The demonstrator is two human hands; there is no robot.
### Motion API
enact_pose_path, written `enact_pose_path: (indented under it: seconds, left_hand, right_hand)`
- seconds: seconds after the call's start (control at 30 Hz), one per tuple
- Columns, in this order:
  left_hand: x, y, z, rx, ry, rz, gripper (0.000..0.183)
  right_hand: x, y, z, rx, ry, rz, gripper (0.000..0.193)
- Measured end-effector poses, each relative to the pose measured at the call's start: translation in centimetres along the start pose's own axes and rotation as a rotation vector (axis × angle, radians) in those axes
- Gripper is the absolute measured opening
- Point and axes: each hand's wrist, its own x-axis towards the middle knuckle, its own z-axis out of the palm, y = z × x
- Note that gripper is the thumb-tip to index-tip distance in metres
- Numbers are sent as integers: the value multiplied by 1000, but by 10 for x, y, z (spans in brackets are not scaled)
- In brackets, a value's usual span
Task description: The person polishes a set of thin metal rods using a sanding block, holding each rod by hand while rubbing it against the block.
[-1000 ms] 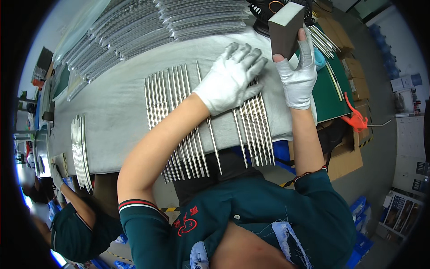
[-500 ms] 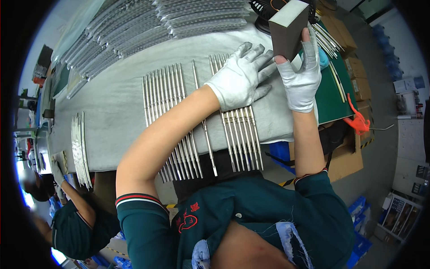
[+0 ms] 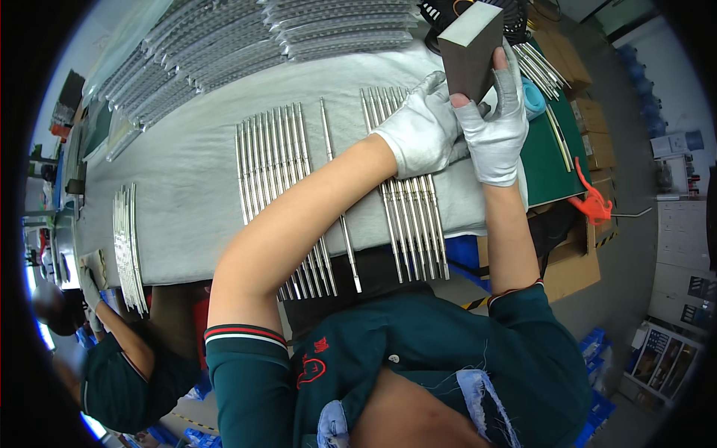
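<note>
Head: rods past table edge

A row of metal rods lies on the cloth, left of a lone rod; a second row lies right of it, partly beneath the left hand. Another rod group lies far left, bagged stacks behind. The right hand, just right of the left, holds a foam block before a fan.

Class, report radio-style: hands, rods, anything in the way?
Right hand gripping dark block. Left hand over right rod group. Left forearm across left rod group.
</note>
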Motion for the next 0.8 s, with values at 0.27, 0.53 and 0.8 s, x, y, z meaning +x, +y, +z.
enact_pose_path:
  seconds: [0.27, 0.53, 0.8]
  left_hand:
    - [-18, -13, 23, -71, 409, 62, 49]
    - [-121, -42, -10, -90, 440, -465, 62]
    - [-228, -15, 2, -1261, 1012, -950, 68]
  right_hand:
    - [1, -1, -3, 54, -35, 110, 79]
    - [2, 3, -1, 14, -129, 37, 72]
    - [9, -47, -22, -34, -704, 54, 52]
